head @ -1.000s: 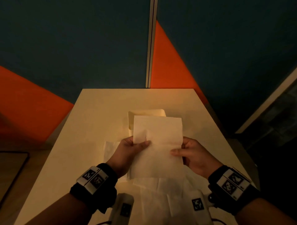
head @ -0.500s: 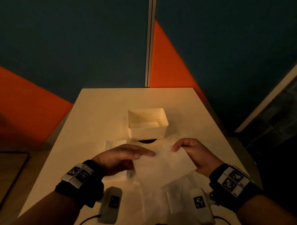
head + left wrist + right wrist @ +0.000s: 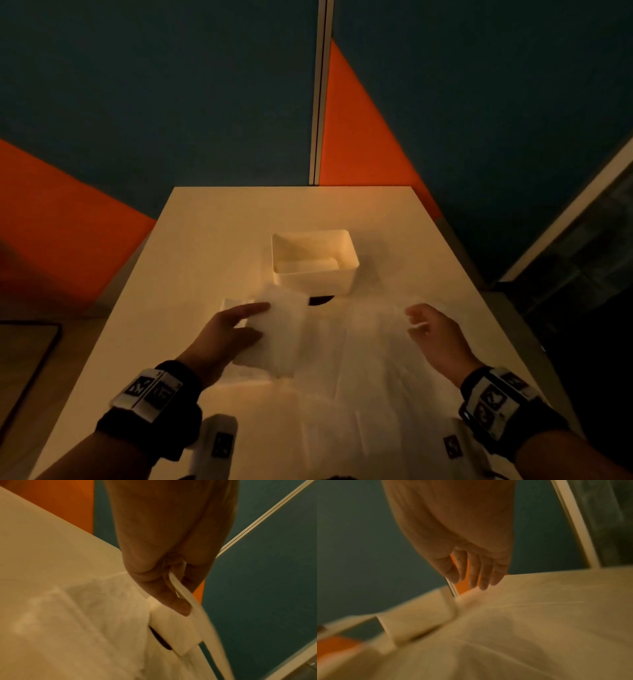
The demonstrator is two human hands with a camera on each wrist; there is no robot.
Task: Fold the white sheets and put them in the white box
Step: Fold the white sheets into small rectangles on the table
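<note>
A folded white sheet [image 3: 284, 335] hangs from my left hand [image 3: 262, 318], just in front of and left of the white box [image 3: 315, 284]. In the left wrist view my left hand [image 3: 187, 597] pinches the sheet's edge [image 3: 180, 592] between thumb and fingers, with the box [image 3: 173, 628] close behind. My right hand [image 3: 416, 320] hovers with relaxed fingers and holds nothing, over more white sheets [image 3: 363, 383] spread flat on the table. In the right wrist view its fingers [image 3: 476, 580] point down at those sheets [image 3: 522, 615]. Something pale lies inside the box.
The beige table [image 3: 212, 246] meets a blue and orange wall at its far edge. A dark round spot [image 3: 320, 300] shows at the box's front foot. Another white sheet [image 3: 230, 304] lies under my left hand. A dark framed panel [image 3: 30, 356] sits lower left.
Both hands held the sheet upright in front of the box, then lowered it. Now my right hand has let go and moved right; my left hand keeps the sheet, shifted left.
</note>
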